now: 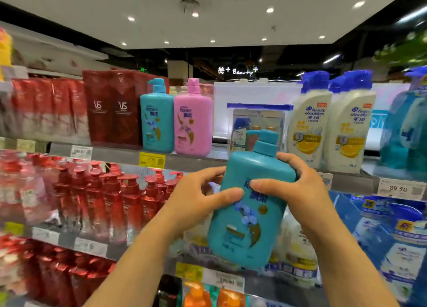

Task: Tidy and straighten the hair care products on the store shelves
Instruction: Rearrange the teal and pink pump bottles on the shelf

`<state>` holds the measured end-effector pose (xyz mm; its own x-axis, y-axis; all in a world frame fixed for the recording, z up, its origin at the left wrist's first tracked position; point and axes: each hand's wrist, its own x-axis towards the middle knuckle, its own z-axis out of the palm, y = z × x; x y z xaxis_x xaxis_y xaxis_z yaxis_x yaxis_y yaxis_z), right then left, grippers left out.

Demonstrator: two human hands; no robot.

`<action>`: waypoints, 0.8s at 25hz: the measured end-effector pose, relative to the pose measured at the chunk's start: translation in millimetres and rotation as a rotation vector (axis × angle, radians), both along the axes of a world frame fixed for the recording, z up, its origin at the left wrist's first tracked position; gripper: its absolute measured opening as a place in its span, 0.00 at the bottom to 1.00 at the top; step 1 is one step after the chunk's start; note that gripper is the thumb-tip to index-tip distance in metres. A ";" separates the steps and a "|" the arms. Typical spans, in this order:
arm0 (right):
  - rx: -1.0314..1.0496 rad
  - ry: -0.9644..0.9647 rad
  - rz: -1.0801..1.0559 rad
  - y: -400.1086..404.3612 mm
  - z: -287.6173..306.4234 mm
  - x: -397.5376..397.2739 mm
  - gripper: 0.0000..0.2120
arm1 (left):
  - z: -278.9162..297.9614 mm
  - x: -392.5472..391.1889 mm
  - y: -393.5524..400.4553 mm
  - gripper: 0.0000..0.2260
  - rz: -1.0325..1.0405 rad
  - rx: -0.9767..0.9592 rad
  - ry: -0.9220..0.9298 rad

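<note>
Before the top shelf (pixel 198 161), both my hands, left (pixel 196 205) and right (pixel 298 189), gripped a teal plastic pump bottle (pixel 249 216), seemingly mid-placement; it next needed standing upright beside the shelved teal pump bottle (pixel 157 119).

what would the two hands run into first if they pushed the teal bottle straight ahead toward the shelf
Probably the clear zip pouch of travel bottles directly behind the teal pump bottle, which the left hand and right hand grip; depth is unclear.
</note>
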<state>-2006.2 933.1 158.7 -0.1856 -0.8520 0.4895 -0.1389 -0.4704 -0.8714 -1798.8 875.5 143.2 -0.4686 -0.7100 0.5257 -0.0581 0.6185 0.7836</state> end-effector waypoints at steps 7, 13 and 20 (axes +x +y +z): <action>-0.070 -0.059 -0.140 -49.7 19.5 63.6 0.36 | 101.6 65.0 -109.4 0.27 0.595 -0.549 -0.120; -0.037 -0.053 -0.199 -71.9 25.2 79.0 0.36 | 131.2 65.5 -170.2 0.36 0.662 -0.489 -0.362; -0.010 -0.031 -0.193 -78.4 31.0 82.2 0.35 | 133.4 60.7 -191.3 0.35 0.567 -0.431 -0.444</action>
